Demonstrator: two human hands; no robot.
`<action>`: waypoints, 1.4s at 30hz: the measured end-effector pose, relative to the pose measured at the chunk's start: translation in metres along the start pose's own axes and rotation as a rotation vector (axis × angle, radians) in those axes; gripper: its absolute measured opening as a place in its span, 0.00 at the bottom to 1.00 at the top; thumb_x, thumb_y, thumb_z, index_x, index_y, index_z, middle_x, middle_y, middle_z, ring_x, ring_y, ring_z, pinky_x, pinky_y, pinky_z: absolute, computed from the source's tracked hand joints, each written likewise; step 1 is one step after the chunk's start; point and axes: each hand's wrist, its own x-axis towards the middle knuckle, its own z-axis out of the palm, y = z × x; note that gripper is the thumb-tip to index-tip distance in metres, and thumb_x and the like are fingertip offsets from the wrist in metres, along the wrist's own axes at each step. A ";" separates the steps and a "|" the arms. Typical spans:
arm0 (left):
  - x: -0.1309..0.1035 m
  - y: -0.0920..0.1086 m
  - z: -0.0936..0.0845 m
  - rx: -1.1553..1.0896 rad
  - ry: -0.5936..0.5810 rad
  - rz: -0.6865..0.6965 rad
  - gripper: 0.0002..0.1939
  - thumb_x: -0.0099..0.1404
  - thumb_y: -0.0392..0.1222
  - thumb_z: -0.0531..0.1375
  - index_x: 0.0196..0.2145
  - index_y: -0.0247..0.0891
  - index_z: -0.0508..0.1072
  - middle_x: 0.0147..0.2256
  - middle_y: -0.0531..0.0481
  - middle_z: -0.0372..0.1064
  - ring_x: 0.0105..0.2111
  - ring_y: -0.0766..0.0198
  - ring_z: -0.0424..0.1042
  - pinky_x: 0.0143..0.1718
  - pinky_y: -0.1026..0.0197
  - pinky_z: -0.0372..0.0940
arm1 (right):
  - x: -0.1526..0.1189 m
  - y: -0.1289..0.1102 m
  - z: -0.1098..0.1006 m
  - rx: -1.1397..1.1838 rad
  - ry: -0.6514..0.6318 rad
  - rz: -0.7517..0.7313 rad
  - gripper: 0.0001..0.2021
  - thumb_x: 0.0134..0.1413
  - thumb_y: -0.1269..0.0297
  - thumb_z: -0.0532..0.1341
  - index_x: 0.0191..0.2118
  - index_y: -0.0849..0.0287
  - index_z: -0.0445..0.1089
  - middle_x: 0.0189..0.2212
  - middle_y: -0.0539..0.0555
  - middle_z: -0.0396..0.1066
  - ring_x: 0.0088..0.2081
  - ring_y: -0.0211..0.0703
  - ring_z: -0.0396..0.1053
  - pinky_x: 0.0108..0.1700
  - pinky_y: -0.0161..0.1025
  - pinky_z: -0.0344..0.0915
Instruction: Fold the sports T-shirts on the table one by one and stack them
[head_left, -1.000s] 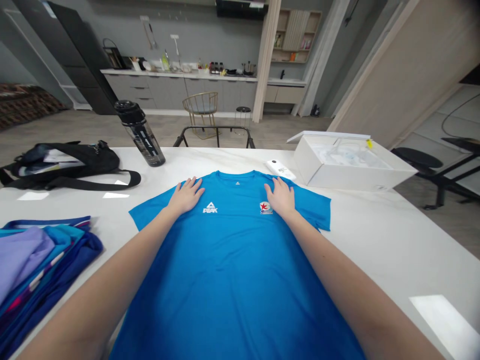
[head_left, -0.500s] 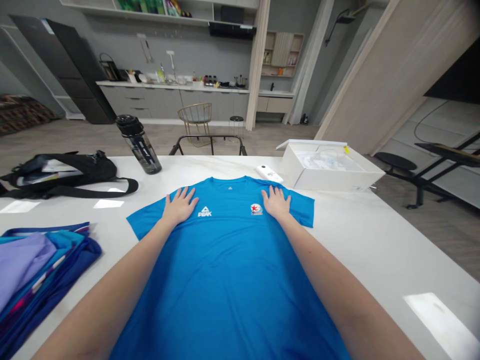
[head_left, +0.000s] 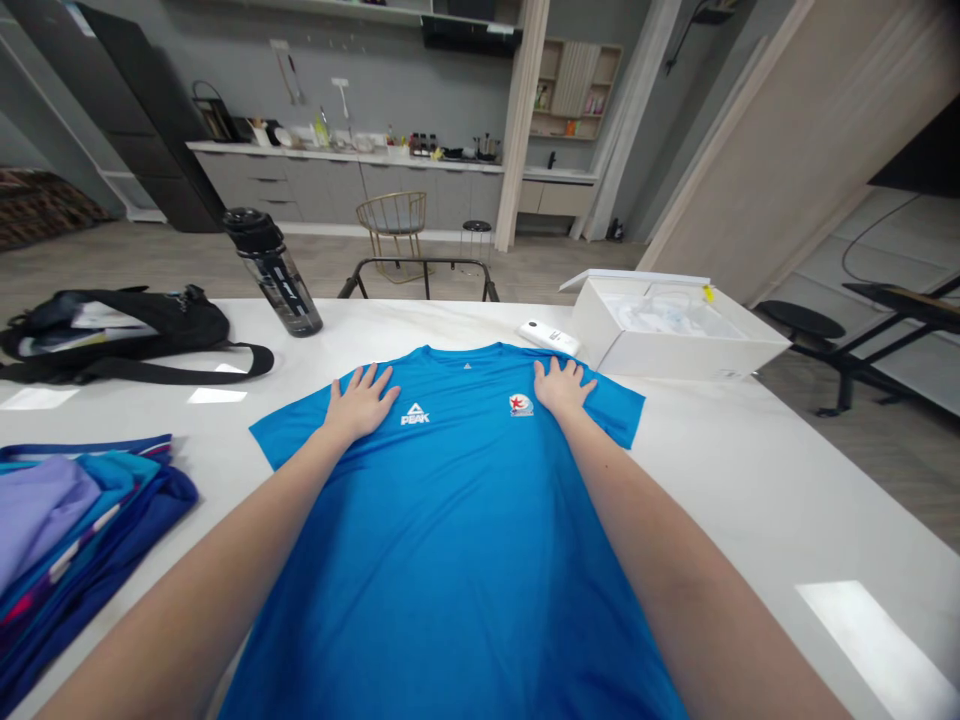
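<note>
A blue short-sleeved T-shirt lies spread front side up on the white table, its collar at the far end. White PEAK lettering and a small red star badge mark its chest. My left hand rests flat with spread fingers near the left shoulder, beside the lettering. On the opposite shoulder, just right of the badge, my right hand presses palm down, fingers apart. Neither hand grips the cloth. The shirt's lower end runs out of view at the bottom.
Folded clothes lie on the table at left. Behind them are a black bag and a dark bottle. A white device sits beyond the collar, next to an open white box.
The right sleeve now lies straighter and reaches slightly farther right. My right hand has shifted slightly right; my left hand stays on the left shoulder. The view has tilted a little.
</note>
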 end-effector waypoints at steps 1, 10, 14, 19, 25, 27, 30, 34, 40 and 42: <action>-0.001 0.000 -0.002 -0.004 0.007 0.001 0.36 0.73 0.64 0.36 0.73 0.51 0.48 0.73 0.49 0.37 0.72 0.44 0.39 0.67 0.28 0.38 | -0.002 0.002 -0.001 0.001 -0.006 -0.025 0.36 0.68 0.41 0.34 0.71 0.54 0.55 0.70 0.65 0.49 0.70 0.67 0.43 0.65 0.76 0.32; -0.052 0.030 -0.003 0.030 0.061 0.110 0.35 0.74 0.64 0.38 0.71 0.48 0.53 0.73 0.45 0.42 0.72 0.45 0.41 0.68 0.30 0.36 | -0.060 0.061 -0.014 -0.088 -0.058 -0.212 0.37 0.65 0.34 0.37 0.73 0.44 0.49 0.74 0.55 0.42 0.71 0.69 0.41 0.66 0.74 0.40; -0.086 0.049 -0.004 0.010 0.122 0.082 0.34 0.74 0.61 0.39 0.72 0.46 0.52 0.72 0.44 0.42 0.72 0.47 0.42 0.68 0.32 0.37 | -0.072 0.094 -0.026 -0.111 -0.068 -0.202 0.38 0.65 0.34 0.38 0.74 0.46 0.46 0.74 0.56 0.44 0.71 0.70 0.42 0.67 0.72 0.39; -0.139 0.082 -0.004 0.063 0.271 0.247 0.31 0.75 0.56 0.44 0.71 0.49 0.54 0.72 0.48 0.44 0.72 0.53 0.41 0.71 0.40 0.31 | -0.098 0.119 -0.051 -0.161 0.083 -0.256 0.34 0.69 0.43 0.41 0.72 0.58 0.52 0.73 0.65 0.44 0.72 0.67 0.39 0.65 0.75 0.38; -0.198 0.124 0.010 -0.022 0.162 0.261 0.32 0.75 0.60 0.40 0.71 0.51 0.56 0.72 0.48 0.45 0.72 0.50 0.43 0.70 0.36 0.37 | -0.190 0.111 -0.045 -0.106 -0.051 -0.559 0.32 0.71 0.44 0.43 0.72 0.52 0.52 0.74 0.56 0.43 0.73 0.56 0.40 0.70 0.64 0.40; -0.215 0.131 0.014 -0.044 0.114 0.233 0.33 0.74 0.61 0.38 0.71 0.50 0.55 0.72 0.47 0.46 0.72 0.49 0.44 0.70 0.35 0.39 | -0.219 0.112 -0.040 -0.104 -0.119 -0.581 0.33 0.69 0.39 0.41 0.73 0.46 0.50 0.74 0.53 0.43 0.73 0.56 0.39 0.70 0.66 0.37; -0.245 0.136 0.016 -0.049 0.121 0.205 0.33 0.74 0.62 0.39 0.71 0.52 0.54 0.71 0.48 0.46 0.72 0.49 0.44 0.70 0.36 0.39 | -0.248 0.122 -0.041 -0.127 -0.156 -0.579 0.33 0.68 0.37 0.40 0.73 0.42 0.47 0.74 0.52 0.42 0.74 0.56 0.37 0.70 0.65 0.34; -0.293 0.140 0.014 -0.038 0.168 0.223 0.33 0.74 0.62 0.40 0.71 0.52 0.54 0.72 0.48 0.45 0.72 0.49 0.43 0.70 0.35 0.36 | -0.272 0.143 -0.054 -0.146 -0.149 -0.544 0.32 0.70 0.40 0.41 0.73 0.43 0.48 0.74 0.53 0.41 0.74 0.57 0.38 0.70 0.66 0.36; -0.363 0.150 0.017 -0.017 0.171 0.296 0.32 0.75 0.61 0.41 0.71 0.50 0.55 0.71 0.48 0.47 0.72 0.50 0.45 0.70 0.36 0.39 | -0.348 0.158 -0.062 -0.026 -0.139 -0.737 0.30 0.71 0.44 0.44 0.73 0.48 0.51 0.73 0.54 0.44 0.73 0.56 0.40 0.69 0.66 0.42; -0.383 0.152 0.018 -0.024 0.146 0.309 0.32 0.75 0.60 0.41 0.71 0.47 0.55 0.71 0.46 0.48 0.71 0.51 0.46 0.70 0.37 0.41 | -0.380 0.162 -0.062 0.003 -0.149 -0.809 0.29 0.71 0.44 0.45 0.71 0.46 0.54 0.73 0.54 0.47 0.73 0.57 0.43 0.69 0.68 0.40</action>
